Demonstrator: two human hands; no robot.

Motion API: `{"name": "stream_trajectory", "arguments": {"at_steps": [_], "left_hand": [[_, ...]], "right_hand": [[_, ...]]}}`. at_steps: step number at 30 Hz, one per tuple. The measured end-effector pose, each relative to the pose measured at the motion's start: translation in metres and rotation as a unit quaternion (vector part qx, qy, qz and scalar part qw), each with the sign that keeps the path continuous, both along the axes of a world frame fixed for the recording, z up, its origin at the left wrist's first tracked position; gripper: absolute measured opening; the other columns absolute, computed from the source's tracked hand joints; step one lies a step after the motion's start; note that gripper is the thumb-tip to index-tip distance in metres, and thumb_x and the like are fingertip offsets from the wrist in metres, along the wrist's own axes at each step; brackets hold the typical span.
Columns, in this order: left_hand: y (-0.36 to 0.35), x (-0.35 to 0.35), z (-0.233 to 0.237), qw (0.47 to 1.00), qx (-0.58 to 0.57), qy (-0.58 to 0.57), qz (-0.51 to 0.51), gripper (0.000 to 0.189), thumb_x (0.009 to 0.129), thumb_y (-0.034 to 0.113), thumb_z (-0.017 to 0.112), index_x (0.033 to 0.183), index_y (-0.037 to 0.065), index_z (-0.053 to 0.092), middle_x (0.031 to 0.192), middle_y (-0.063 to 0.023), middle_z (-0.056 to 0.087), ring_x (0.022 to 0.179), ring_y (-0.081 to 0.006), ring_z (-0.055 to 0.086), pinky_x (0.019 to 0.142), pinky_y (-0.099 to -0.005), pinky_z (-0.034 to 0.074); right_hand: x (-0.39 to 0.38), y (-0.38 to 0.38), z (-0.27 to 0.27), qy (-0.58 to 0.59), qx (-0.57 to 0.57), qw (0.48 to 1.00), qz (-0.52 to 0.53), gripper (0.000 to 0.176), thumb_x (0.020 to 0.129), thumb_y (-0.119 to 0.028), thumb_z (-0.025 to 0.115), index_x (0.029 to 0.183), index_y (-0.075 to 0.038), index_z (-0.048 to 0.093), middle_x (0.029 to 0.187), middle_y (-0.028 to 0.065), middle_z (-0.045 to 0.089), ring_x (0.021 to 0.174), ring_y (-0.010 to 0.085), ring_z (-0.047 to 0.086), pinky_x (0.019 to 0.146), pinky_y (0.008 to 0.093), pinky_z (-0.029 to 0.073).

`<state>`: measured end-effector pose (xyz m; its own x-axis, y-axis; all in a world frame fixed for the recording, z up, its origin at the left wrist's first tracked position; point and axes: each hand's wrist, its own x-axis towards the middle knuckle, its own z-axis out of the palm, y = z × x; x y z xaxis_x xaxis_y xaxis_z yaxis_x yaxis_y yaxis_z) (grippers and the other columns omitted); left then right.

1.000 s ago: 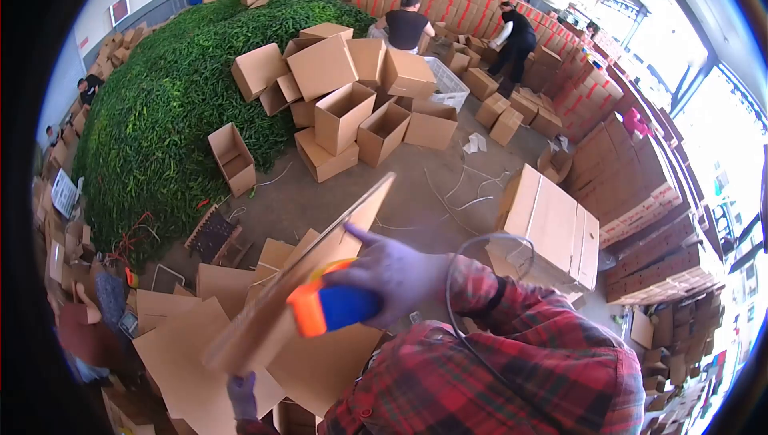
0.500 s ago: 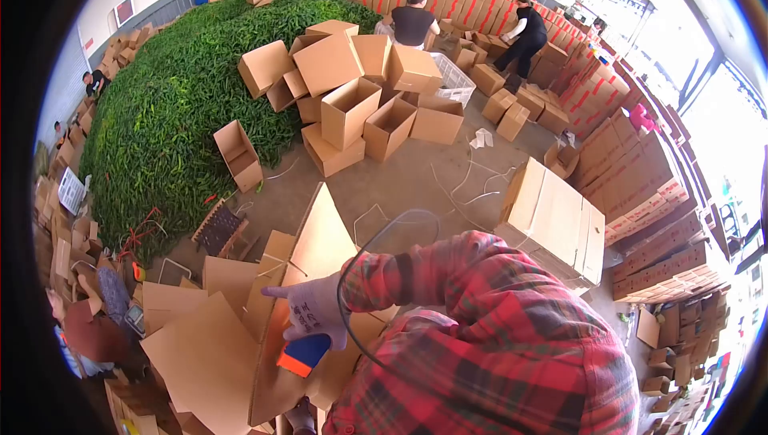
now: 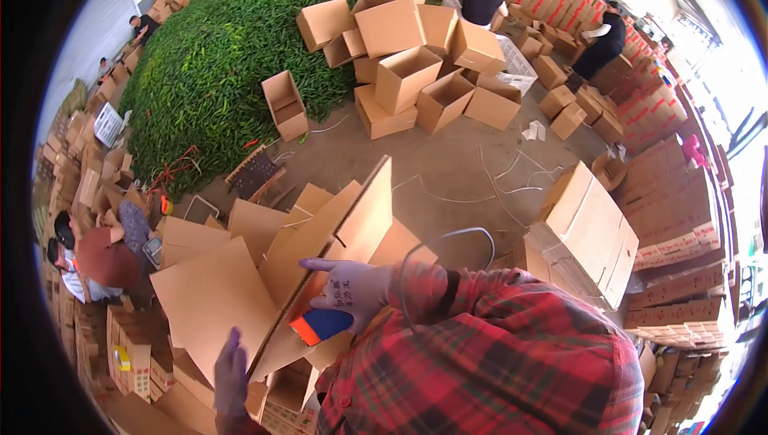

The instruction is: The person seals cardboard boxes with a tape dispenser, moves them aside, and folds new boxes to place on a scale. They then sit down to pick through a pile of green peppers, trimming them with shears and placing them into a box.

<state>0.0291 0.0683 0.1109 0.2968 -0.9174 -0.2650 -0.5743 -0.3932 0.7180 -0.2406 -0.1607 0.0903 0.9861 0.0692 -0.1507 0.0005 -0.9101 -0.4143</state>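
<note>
A brown cardboard box (image 3: 364, 219), folded nearly flat, stands tilted on edge in front of me. My right hand (image 3: 352, 291), in a pale purple printed glove, grips its near side, one finger stretched over the upper edge. Under that palm sits a blue tool with an orange edge (image 3: 328, 324), held in the same hand; its far part is hidden. At the lower left, my gloved left hand (image 3: 230, 379) has its fingers raised and apart, right beside the box's lower edge. A wide cardboard flap (image 3: 216, 295) spreads just beyond it.
A large heap of green peppers (image 3: 232, 67) lies ahead, with open cartons (image 3: 408, 79) piled against it. Tied flat cardboard (image 3: 588, 227) stands to my right, loose straps (image 3: 496, 187) on the floor. A person (image 3: 108, 255) sits at left; others work farther back.
My left hand has come up into fuller view beside the cardboard. The box has turned more upright, with my right hand still on it. My view has shifted left and downward.
</note>
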Motion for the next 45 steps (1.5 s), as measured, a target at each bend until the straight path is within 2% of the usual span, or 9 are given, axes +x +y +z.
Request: {"name": "stream_trajectory", "arguments": {"at_steps": [4,7,10,16,19,24,29,38,45], "left_hand": [[-0.031,-0.006,-0.029,0.967,0.232,0.097,-0.034,0.059,0.099,0.044,0.050,0.132,-0.005,0.056,0.106,-0.0158,0.071,0.099,-0.0193,0.066,0.090,-0.0307,0.050],[-0.022,-0.003,-0.044,0.991,0.029,0.096,-0.092,0.062,0.097,0.050,0.053,0.128,-0.004,0.060,0.096,-0.0121,0.071,0.089,-0.0153,0.063,0.083,-0.0303,0.051],[-0.021,0.007,-0.049,0.987,0.089,0.095,-0.091,0.062,0.097,0.050,0.054,0.127,-0.004,0.061,0.097,-0.0101,0.070,0.087,-0.0133,0.061,0.080,-0.0291,0.050],[-0.047,0.045,-0.061,0.991,0.129,-0.027,-0.010,0.051,0.101,0.041,0.051,0.072,0.000,0.062,0.057,0.0026,0.047,0.057,-0.0081,0.037,0.051,-0.0342,0.031],[-0.051,0.038,-0.045,0.986,0.079,-0.133,-0.057,0.039,0.095,0.034,0.058,0.079,-0.001,0.066,0.058,-0.0012,0.053,0.056,-0.0086,0.045,0.052,-0.0333,0.038],[-0.058,0.000,-0.028,0.976,0.133,-0.139,-0.096,0.032,0.084,0.031,0.068,0.094,0.001,0.071,0.072,-0.0182,0.068,0.067,-0.0211,0.069,0.064,-0.0353,0.051],[-0.052,0.001,-0.057,0.950,0.165,-0.213,-0.159,0.029,0.082,0.031,0.066,0.085,0.003,0.071,0.074,-0.0229,0.066,0.071,-0.0397,0.066,0.064,-0.0450,0.050],[-0.037,0.003,-0.066,0.980,0.106,-0.170,-0.017,0.036,0.089,0.033,0.063,0.089,-0.002,0.070,0.071,-0.0218,0.066,0.065,-0.0311,0.068,0.061,-0.0413,0.048],[-0.024,0.055,-0.066,0.975,0.029,-0.132,0.175,0.045,0.094,0.035,0.058,0.088,-0.008,0.067,0.072,-0.0199,0.068,0.065,-0.0277,0.066,0.061,-0.0400,0.050]], "right_hand": [[-0.015,0.005,-0.019,-0.069,0.028,0.997,-0.006,0.062,0.066,-0.049,0.066,0.108,-0.004,0.060,0.066,0.0072,0.066,0.075,0.0255,0.069,0.121,0.0525,0.003],[-0.027,0.010,-0.034,-0.136,0.048,0.990,-0.003,0.054,0.068,-0.043,0.066,0.104,-0.003,0.062,0.065,0.0090,0.064,0.074,0.0276,0.068,0.121,0.0516,0.009],[-0.027,0.007,-0.017,-0.112,0.051,0.992,-0.009,0.054,0.068,-0.042,0.066,0.105,-0.003,0.062,0.065,0.0094,0.064,0.072,0.0286,0.067,0.121,0.0512,0.011],[-0.033,0.017,-0.047,-0.120,0.111,0.985,-0.050,0.056,0.067,-0.040,0.068,0.110,-0.004,0.061,0.072,0.0112,0.065,0.071,0.0300,0.067,0.121,0.0505,0.014],[-0.043,0.032,-0.087,-0.063,0.210,0.967,-0.127,0.059,0.066,-0.038,0.069,0.115,-0.006,0.060,0.079,0.0116,0.067,0.073,0.0312,0.067,0.120,0.0525,0.015],[-0.053,0.017,-0.032,-0.128,0.073,0.985,-0.093,0.064,0.064,-0.037,0.072,0.118,-0.007,0.058,0.085,0.0102,0.068,0.075,0.0327,0.067,0.118,0.0590,0.012],[-0.023,-0.010,0.000,-0.175,0.046,0.983,-0.010,0.060,0.063,-0.045,0.068,0.108,-0.008,0.059,0.063,0.0051,0.062,0.068,0.0294,0.067,0.118,0.0634,0.001],[-0.015,-0.007,-0.019,-0.058,-0.048,0.997,0.036,0.070,0.067,-0.053,0.065,0.118,-0.006,0.060,0.068,0.0039,0.065,0.074,0.0237,0.069,0.121,0.0549,0.001],[-0.057,0.007,0.007,-0.081,0.011,0.996,-0.015,0.062,0.064,-0.054,0.069,0.104,-0.007,0.058,0.074,0.0055,0.067,0.074,0.0279,0.065,0.105,0.0453,0.028]]}}
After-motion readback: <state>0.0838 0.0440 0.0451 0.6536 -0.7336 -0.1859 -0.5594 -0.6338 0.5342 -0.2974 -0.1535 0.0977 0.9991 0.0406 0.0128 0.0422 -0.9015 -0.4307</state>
